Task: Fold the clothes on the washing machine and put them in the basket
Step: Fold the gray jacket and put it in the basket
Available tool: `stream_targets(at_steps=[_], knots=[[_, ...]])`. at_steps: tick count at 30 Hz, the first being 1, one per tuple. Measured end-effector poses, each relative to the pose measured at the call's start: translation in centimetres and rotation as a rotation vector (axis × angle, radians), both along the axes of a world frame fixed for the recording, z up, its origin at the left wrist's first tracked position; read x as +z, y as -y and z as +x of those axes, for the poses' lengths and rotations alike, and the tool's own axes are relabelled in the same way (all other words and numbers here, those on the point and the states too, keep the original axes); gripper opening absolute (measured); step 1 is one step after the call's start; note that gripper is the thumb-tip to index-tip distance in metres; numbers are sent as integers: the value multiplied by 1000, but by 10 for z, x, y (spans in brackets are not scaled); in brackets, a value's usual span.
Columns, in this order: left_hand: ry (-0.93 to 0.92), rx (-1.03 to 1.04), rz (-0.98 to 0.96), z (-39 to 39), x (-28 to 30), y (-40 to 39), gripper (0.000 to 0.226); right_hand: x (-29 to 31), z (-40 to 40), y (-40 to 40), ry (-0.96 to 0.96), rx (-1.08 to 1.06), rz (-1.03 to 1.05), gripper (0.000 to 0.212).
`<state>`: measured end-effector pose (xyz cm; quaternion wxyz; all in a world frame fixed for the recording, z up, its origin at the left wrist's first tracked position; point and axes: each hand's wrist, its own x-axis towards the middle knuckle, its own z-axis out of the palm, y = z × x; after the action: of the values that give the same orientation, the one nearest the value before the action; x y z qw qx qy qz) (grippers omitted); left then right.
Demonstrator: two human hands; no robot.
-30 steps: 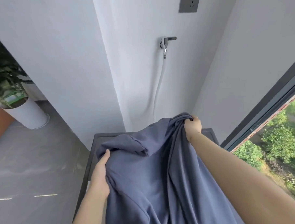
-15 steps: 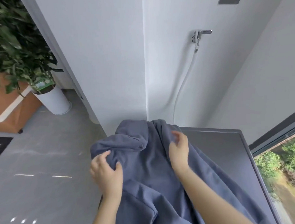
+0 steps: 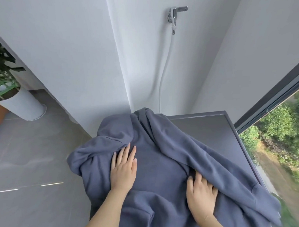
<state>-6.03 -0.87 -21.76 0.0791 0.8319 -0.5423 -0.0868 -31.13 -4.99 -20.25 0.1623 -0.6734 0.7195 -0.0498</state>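
A blue-grey sweatshirt (image 3: 157, 157) lies spread over the dark top of the washing machine (image 3: 214, 131), bunched at the far left and hanging over the left and right edges. My left hand (image 3: 124, 167) lies flat on the cloth with straight fingers, near a fold at the left. My right hand (image 3: 201, 195) also rests flat on the cloth, its fingertips slid under a long fold or sleeve that runs diagonally to the lower right. No basket is in view.
White walls meet in a corner behind the machine, with a metal tap (image 3: 175, 13) and white hose (image 3: 164, 75). A potted plant (image 3: 16, 102) stands on the grey floor at the left. A window (image 3: 274, 97) with trees outside borders the right.
Both hands let go of the bunched cloth and flattened onto it. The right hand came back toward me, and the sweatshirt now lies lower and more spread out.
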Motion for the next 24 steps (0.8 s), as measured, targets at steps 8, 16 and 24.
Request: stream_targets(at_steps=[8, 16, 24], knots=[[-22, 362, 29, -48, -7, -7, 57, -3, -5, 115, -98, 490, -139, 51], [-66, 497, 102, -89, -5, -1, 61, -5, -8, 143, -29, 691, -285, 46], [-126, 516, -162, -74, 31, -40, 24, -24, -31, 12, 129, 805, -203, 53]])
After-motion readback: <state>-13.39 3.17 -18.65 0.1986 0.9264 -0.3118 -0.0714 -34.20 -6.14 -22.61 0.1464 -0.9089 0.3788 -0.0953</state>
